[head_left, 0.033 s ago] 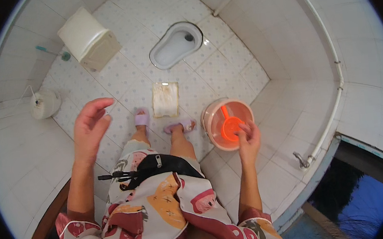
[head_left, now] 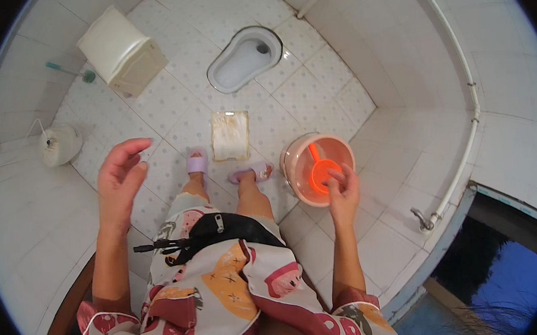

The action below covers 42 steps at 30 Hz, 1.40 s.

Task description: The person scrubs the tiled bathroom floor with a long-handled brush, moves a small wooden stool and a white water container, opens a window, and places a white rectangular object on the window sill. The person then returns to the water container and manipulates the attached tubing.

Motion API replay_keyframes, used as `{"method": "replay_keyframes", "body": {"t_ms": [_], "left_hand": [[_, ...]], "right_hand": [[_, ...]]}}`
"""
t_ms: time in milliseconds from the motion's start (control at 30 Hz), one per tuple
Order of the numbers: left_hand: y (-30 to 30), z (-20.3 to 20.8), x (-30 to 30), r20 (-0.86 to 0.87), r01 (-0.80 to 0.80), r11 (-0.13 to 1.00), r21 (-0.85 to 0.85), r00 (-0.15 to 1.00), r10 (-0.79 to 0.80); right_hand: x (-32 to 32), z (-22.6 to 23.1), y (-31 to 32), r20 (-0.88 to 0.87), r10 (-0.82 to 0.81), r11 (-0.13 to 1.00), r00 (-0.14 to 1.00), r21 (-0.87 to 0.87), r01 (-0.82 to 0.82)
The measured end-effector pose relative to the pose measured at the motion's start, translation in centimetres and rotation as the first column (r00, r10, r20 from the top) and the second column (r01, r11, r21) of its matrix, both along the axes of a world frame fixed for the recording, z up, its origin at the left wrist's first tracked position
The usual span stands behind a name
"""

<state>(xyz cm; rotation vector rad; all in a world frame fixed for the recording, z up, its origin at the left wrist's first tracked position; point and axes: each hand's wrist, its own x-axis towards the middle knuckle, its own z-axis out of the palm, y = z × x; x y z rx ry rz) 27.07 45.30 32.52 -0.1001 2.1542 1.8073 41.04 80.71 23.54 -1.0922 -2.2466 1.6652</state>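
My left hand (head_left: 121,180) is raised on the left with fingers and thumb curved apart, and nothing is between them. On the other side, my right hand (head_left: 343,193) hovers at the near right rim of a pink bucket (head_left: 289,166), empty and with its fingers spread. Inside the bucket lies an orange dipper (head_left: 324,175), its handle pointing away from me. The right fingertips overlap the dipper's edge in the picture; whether they touch it I cannot tell.
A squat toilet (head_left: 245,59) is set in the tiled floor ahead. Nearer lies a stained whitish mat (head_left: 230,136). At left stand a cream bin (head_left: 121,51), a toilet brush (head_left: 87,75) and a white round container (head_left: 62,144). A tap (head_left: 422,219) and pipe are on the right wall.
The fingers of my right hand are a little more spread, and that hand sits slightly further left. My left hand has shifted slightly left. The whole view has moved a little.
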Motion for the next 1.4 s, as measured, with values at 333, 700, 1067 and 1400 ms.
{"method": "replay_keyframes", "body": {"t_ms": [333, 700, 1067, 1400], "left_hand": [[-5.4, -1.8, 0.4, 0.114, -0.038, 0.999, -0.023, 0.993, 0.04], [-8.8, -15.8, 5.8, 0.411, -0.047, 0.974, -0.221, 0.901, 0.136], [-7.9, -19.5, 11.7, 0.621, 0.122, 0.951, -0.283, 0.779, 0.085], [-11.0, -25.2, 14.4, 0.772, 0.278, 0.881, -0.382, 0.62, 0.14]], "right_hand": [[4.0, -3.1, -5.3, 0.168, 0.076, 0.996, 0.983, 0.04, -0.084], [3.2, -11.8, -1.4, 0.391, 0.133, 0.957, 0.911, -0.291, -0.015], [-0.9, -28.8, 1.4, 0.666, 0.375, 0.912, 0.645, -0.14, -0.385], [-3.3, -43.2, -2.4, 0.691, 0.221, 0.892, 0.688, -0.428, 0.143]]}}
